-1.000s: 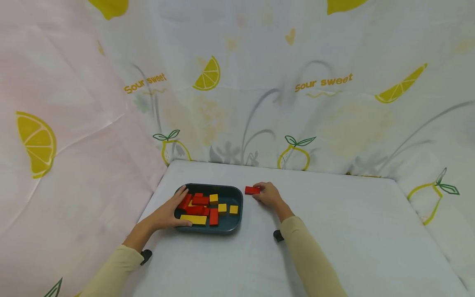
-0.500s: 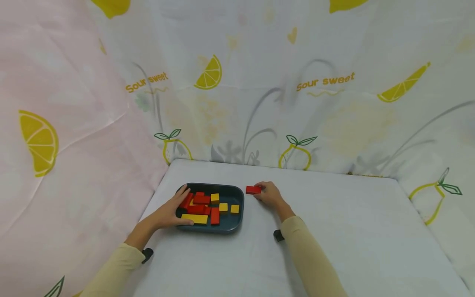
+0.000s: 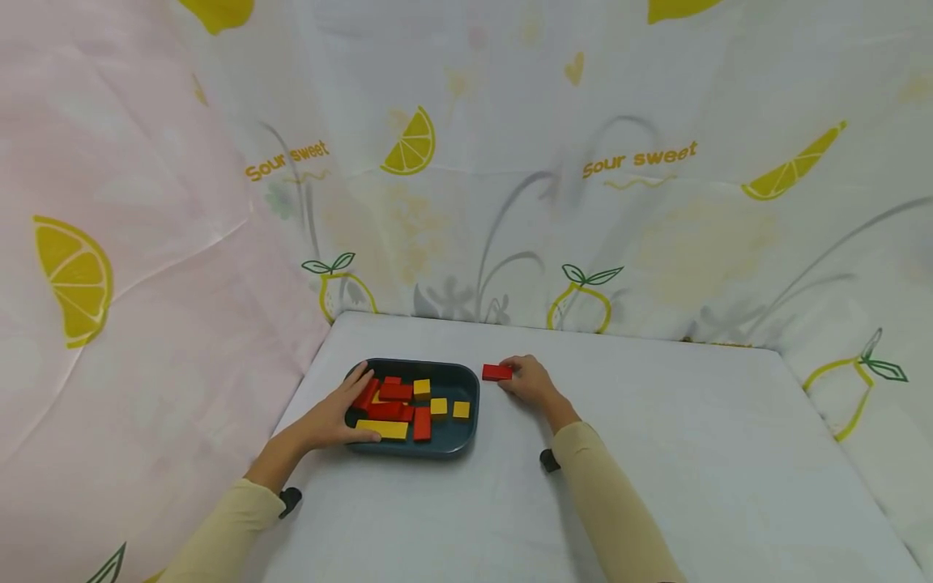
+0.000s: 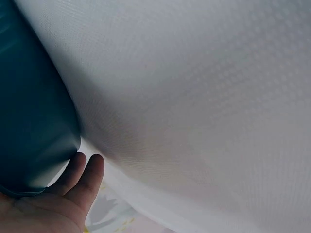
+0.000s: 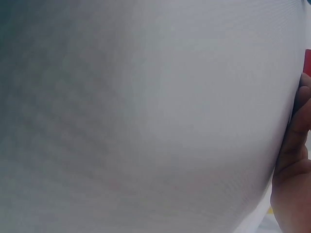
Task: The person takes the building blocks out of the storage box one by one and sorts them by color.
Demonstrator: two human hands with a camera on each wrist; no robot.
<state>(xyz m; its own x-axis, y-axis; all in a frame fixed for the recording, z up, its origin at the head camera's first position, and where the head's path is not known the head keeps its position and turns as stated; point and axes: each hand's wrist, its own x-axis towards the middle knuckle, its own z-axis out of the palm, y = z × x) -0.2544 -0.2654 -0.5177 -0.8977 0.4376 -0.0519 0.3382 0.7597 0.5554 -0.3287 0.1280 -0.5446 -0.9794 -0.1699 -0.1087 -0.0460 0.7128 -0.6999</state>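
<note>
A dark blue-green tray (image 3: pixel 441 450) with rounded corners stands on the left half of the table. My left hand (image 3: pixel 330 418) holds it by its left end, the thumb over the near rim and a finger over the far one. In the left wrist view, two fingers (image 4: pixel 90 182) lie along the outside of the tray wall (image 4: pixel 39 107). Just right of the tray, my right hand (image 3: pixel 531 382) pinches the end of a red block (image 3: pixel 496 372) between thumb and fingers. Only a corner of that block (image 5: pixel 307 63) shows in the right wrist view.
Inside the tray lie several red blocks (image 3: pixel 422 423), a long yellow block (image 3: pixel 386 429) and small yellow cubes (image 3: pixel 462 410). A white cloth covers the table (image 3: pixel 656 453). Lemon-print curtains (image 3: pixel 466 202) hang directly behind and to the left.
Both hands, the tray and the red block stay almost where they were. The whole view has shifted very slightly.
</note>
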